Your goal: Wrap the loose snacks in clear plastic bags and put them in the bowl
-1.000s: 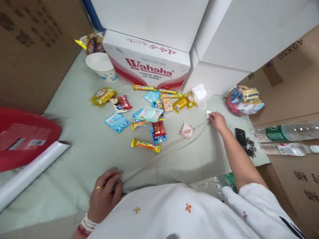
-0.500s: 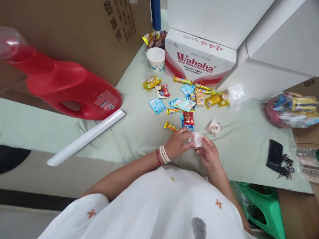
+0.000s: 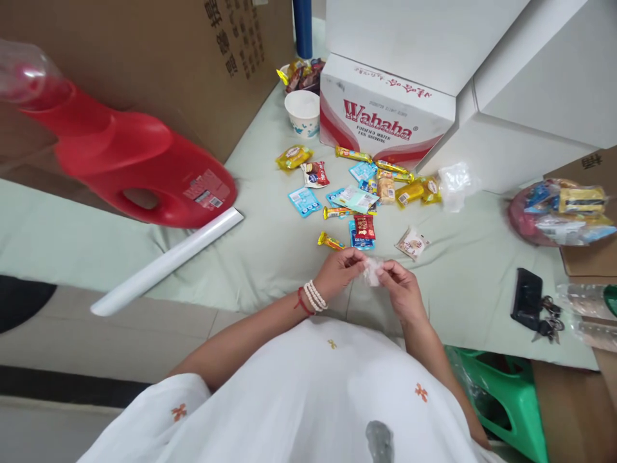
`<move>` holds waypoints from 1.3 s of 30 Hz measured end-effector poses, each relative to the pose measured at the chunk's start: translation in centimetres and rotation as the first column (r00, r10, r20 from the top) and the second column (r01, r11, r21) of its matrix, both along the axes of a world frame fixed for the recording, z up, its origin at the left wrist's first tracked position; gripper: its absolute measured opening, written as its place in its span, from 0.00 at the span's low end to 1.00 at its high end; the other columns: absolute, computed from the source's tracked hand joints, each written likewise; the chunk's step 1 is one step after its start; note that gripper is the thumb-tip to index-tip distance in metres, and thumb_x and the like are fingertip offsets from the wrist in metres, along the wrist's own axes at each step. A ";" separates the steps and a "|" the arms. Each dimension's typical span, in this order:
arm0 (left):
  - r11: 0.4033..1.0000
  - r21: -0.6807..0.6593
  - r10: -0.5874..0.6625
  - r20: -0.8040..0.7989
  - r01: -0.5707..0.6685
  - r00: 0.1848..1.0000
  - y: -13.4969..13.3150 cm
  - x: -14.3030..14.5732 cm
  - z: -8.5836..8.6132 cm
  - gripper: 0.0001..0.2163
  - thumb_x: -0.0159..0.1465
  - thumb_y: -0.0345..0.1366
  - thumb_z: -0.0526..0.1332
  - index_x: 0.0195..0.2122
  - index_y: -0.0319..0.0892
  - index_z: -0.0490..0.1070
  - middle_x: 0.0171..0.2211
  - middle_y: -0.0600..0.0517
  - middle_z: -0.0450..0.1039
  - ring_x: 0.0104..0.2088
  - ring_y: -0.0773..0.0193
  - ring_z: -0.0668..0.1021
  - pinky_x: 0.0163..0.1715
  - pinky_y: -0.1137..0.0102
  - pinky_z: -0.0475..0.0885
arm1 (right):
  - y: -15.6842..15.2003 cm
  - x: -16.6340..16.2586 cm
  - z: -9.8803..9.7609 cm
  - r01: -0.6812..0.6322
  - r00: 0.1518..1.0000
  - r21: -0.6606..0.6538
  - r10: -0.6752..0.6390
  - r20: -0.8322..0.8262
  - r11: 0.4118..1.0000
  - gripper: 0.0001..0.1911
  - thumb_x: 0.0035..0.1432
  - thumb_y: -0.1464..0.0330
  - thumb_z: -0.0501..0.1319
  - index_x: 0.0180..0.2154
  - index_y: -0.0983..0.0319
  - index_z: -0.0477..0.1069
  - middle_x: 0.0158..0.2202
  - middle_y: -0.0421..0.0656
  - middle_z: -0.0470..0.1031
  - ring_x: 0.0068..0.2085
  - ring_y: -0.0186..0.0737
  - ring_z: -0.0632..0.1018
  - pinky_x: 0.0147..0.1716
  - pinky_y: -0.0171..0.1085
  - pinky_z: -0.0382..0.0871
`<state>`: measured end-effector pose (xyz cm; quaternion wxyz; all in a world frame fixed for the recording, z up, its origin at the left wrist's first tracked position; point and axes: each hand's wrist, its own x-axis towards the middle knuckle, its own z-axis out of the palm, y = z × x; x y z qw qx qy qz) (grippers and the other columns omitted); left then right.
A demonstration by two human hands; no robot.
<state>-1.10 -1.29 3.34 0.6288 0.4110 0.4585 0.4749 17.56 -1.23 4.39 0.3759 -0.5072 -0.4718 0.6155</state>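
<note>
Between my two hands is a small crumpled piece of translucent white plastic, which looks like a thin bag. My left hand, with a beaded bracelet at the wrist, pinches its left side. On its right side the fingertips of my right hand grip it. Just beyond my hands lie a red snack packet, a blue packet partly under it, and a yellow-wrapped stick. A beige packet rests farther right. Several more snacks, with a pale green packet among them, are scattered behind these.
A white paper bowl stands left of a Wahaba-style water carton. Crumpled clear plastic lies right of the snacks. At left are a red detergent bottle and white roll; at right, a filled basket and black key case.
My left hand has shifted from spread fingers over the plastic to a pinch at its left side. The plastic has moved slightly left, and my hands are a little farther apart.
</note>
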 end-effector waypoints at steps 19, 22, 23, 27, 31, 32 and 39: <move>0.994 0.079 0.081 0.004 -0.081 0.997 -0.5 -1.5 0.4 0.10 0.57 0.38 0.67 0.33 0.43 0.66 0.34 0.54 0.70 0.35 0.66 0.73 0.38 0.70 0.70 | 1.6 2.5 1.6 -0.357 0.814 0.456 0.032 0.580 0.815 0.10 0.64 0.60 0.63 0.44 0.52 0.81 0.47 0.46 0.80 0.53 0.52 0.76 0.57 0.52 0.67; 0.991 0.099 0.102 -0.152 -0.088 0.983 -0.1 -2.6 0.0 0.07 0.57 0.33 0.63 0.36 0.43 0.67 0.33 0.54 0.69 0.33 0.66 0.72 0.34 0.71 0.69 | 2.6 2.3 1.4 -0.287 0.877 0.316 0.116 0.467 0.904 0.10 0.65 0.59 0.62 0.39 0.54 0.80 0.37 0.42 0.81 0.40 0.45 0.78 0.46 0.44 0.72; 0.990 0.123 0.103 -0.254 -0.074 0.962 0.0 -3.2 -0.2 0.07 0.56 0.31 0.62 0.37 0.43 0.68 0.33 0.54 0.69 0.33 0.65 0.72 0.34 0.71 0.69 | 2.8 2.4 1.4 -0.244 0.902 0.269 0.115 0.416 0.932 0.10 0.64 0.58 0.63 0.39 0.55 0.80 0.36 0.41 0.80 0.38 0.43 0.78 0.43 0.43 0.72; 0.967 0.232 0.066 -0.631 0.106 0.773 0.2 -5.5 -0.6 0.14 0.51 0.24 0.58 0.38 0.42 0.73 0.36 0.51 0.70 0.36 0.61 0.73 0.42 0.64 0.72 | 3.2 2.8 2.3 -0.193 0.959 0.085 0.169 0.227 0.978 0.14 0.60 0.53 0.67 0.38 0.57 0.77 0.28 0.39 0.77 0.30 0.41 0.78 0.35 0.39 0.72; 0.912 0.394 0.152 -0.582 0.114 0.799 0.2 -5.5 0.8 0.15 0.56 0.26 0.58 0.45 0.43 0.74 0.46 0.46 0.72 0.50 0.54 0.74 0.56 0.57 0.70 | 3.9 2.4 4.3 -0.326 0.929 0.067 0.307 0.209 0.943 0.14 0.60 0.54 0.67 0.38 0.58 0.76 0.25 0.37 0.74 0.25 0.38 0.75 0.29 0.37 0.70; 0.892 0.436 0.154 -0.544 0.121 0.825 0.3 -5.0 1.4 0.15 0.60 0.29 0.59 0.49 0.43 0.73 0.50 0.45 0.72 0.53 0.53 0.74 0.58 0.57 0.69 | 4.2 2.2 4.9 -0.381 0.909 0.080 0.356 0.217 0.921 0.13 0.60 0.55 0.67 0.37 0.58 0.76 0.26 0.37 0.74 0.25 0.36 0.75 0.28 0.36 0.69; 0.868 0.341 -0.069 -0.637 0.361 0.768 1.4 -1.0 3.1 0.14 0.69 0.45 0.58 0.29 0.44 0.70 0.27 0.52 0.70 0.32 0.60 0.72 0.37 0.66 0.64 | 7.1 2.6 8.6 -0.426 0.852 0.359 0.235 0.468 0.830 0.12 0.66 0.57 0.63 0.40 0.58 0.78 0.34 0.42 0.76 0.33 0.38 0.77 0.37 0.38 0.71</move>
